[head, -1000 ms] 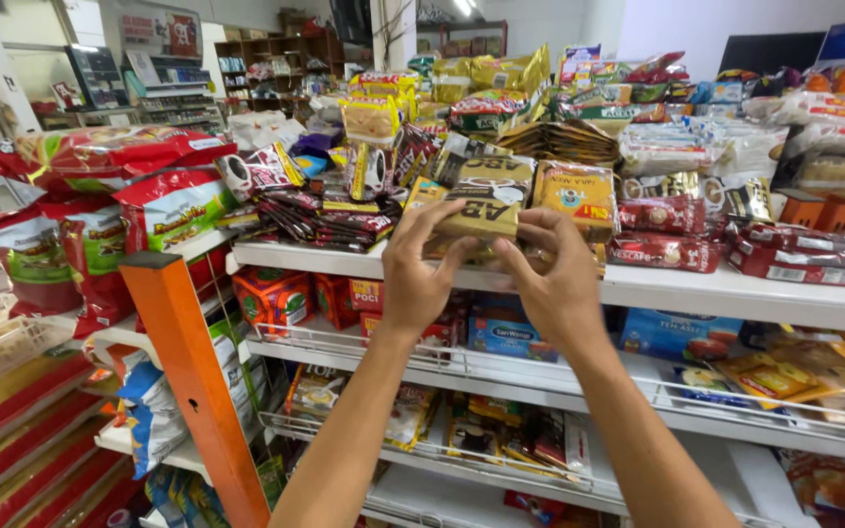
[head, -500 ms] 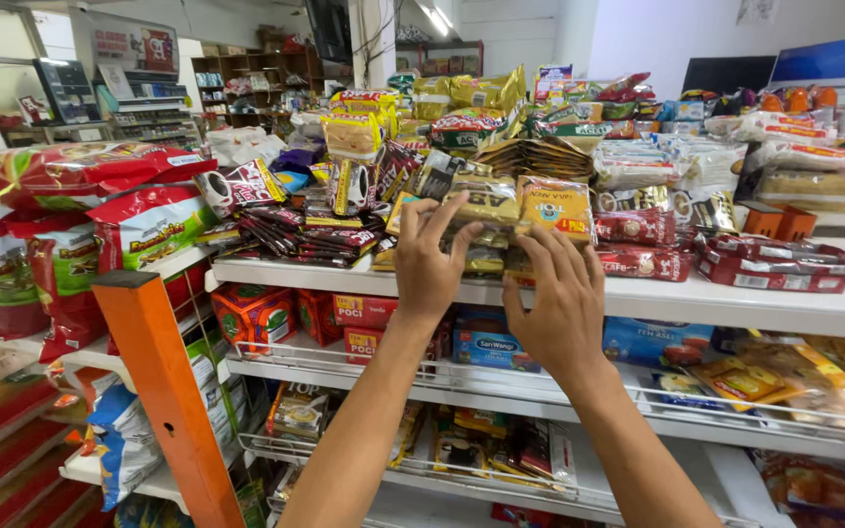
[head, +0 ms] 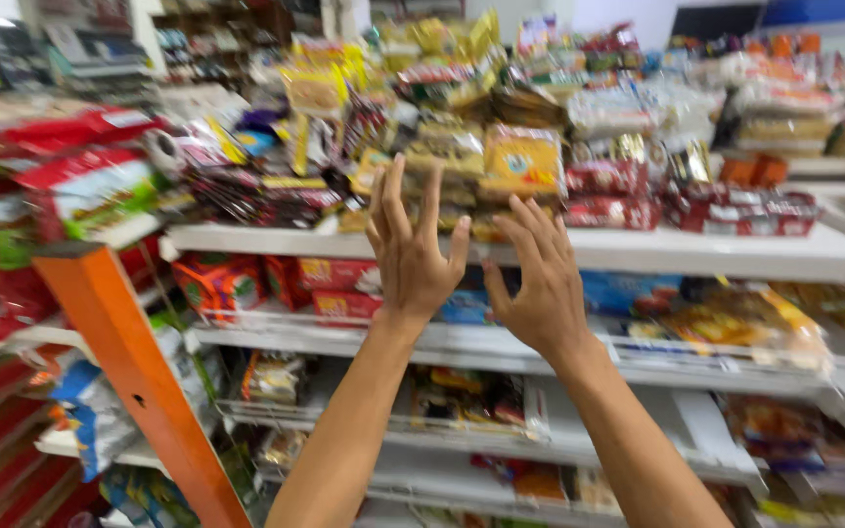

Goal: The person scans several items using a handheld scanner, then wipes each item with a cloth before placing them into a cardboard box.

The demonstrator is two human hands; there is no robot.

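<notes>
My left hand and my right hand are raised side by side in front of the white top shelf, fingers spread, backs toward me, with nothing in them. Just beyond the fingertips a stack of yellow-and-brown snack packets lies on that shelf, with an orange-yellow packet leaning to its right. Neither hand touches the packets as far as the blurred view shows.
An orange shelf upright stands at the left with red bags beside it. Red packets lie at the shelf's right. Lower white shelves hold boxes and wrapped snacks. More goods pile up behind.
My hands held the yellow-and-brown packets on the top shelf before. They have let go and drawn back a little with fingers spread. The view has shifted and blurred.
</notes>
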